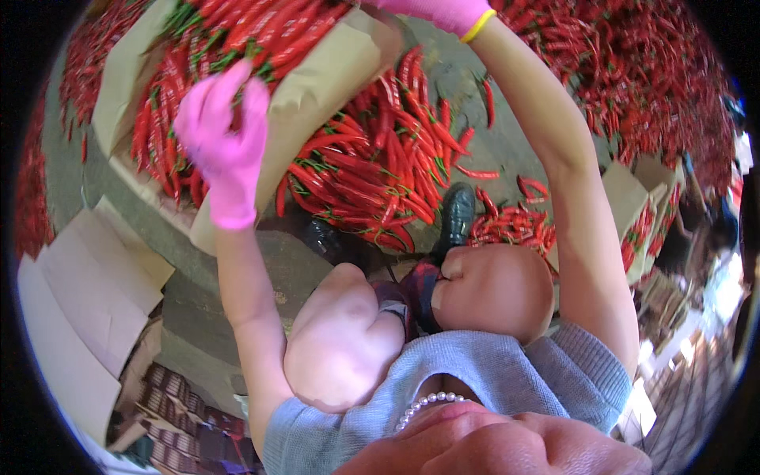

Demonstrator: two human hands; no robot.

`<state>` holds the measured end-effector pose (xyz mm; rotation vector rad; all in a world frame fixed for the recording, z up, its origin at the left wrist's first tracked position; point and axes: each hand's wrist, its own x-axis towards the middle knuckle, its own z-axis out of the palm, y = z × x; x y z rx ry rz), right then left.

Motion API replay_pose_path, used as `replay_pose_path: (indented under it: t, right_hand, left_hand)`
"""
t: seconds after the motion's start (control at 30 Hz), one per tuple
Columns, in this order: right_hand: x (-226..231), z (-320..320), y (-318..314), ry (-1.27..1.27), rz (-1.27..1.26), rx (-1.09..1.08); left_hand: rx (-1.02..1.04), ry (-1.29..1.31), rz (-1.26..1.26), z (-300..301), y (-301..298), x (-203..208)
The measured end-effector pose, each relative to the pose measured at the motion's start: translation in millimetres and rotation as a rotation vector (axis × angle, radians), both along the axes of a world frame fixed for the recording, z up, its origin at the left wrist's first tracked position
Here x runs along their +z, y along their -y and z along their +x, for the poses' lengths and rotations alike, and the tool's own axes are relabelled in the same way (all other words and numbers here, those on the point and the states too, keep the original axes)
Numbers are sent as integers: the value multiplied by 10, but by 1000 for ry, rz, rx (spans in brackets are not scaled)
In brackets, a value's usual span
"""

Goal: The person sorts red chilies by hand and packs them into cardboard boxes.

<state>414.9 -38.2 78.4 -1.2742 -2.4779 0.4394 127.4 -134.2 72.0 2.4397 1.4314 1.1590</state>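
Observation:
My left hand (226,146), in a pink rubber glove, is over an open cardboard box (317,79) lined with brown paper. Its fingers are bent but apart, with nothing visible between them. Red chili peppers (158,119) with green stems fill the box, some lying in a neat row along its far side. At the top edge my right hand (443,11) wears a pink glove with a yellow cuff. It reaches over the box's right side, and the picture's edge cuts off its fingers. A loose pile of chili peppers (372,170) lies on the floor against the box.
Black shoes (457,214) stand beside the pile, with a smaller heap of chilies (514,226) to their right. Large chili heaps (625,63) spread at the far right and far left. Flattened cardboard (95,277) lies at left; another carton (633,198) stands at right.

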Motion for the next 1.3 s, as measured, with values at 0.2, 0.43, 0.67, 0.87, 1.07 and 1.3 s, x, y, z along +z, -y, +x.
replay_pose_path:
  t: [0.2,0.43,0.67,0.87,1.07,1.3]
  right_hand:
    - [-1107,1296,1329,-45,-279,-586]
    - [-1607,832,2693,313,-617,-518]
    - [-1512,1491,2758,-452,-750,-1126]
    - [-2161,2127,2278,191,-97,-1034]
    - [-1405,2243,2576,-54,-381,-979]
    - [-2032,1483,4118,208,-482,-541]
  left_hand:
    - [-529,27,-960,408,734,-292]
    - [-85,415,-1090,273,383,-1142]
    - [-199,145,-944,654,308,-1014]
    - [-410,-29,-964,1356,333,-1214]
    - [-466,-45,-900,1263,389,-1133]
    - [-965,-297,-484,2063,641,-1469]
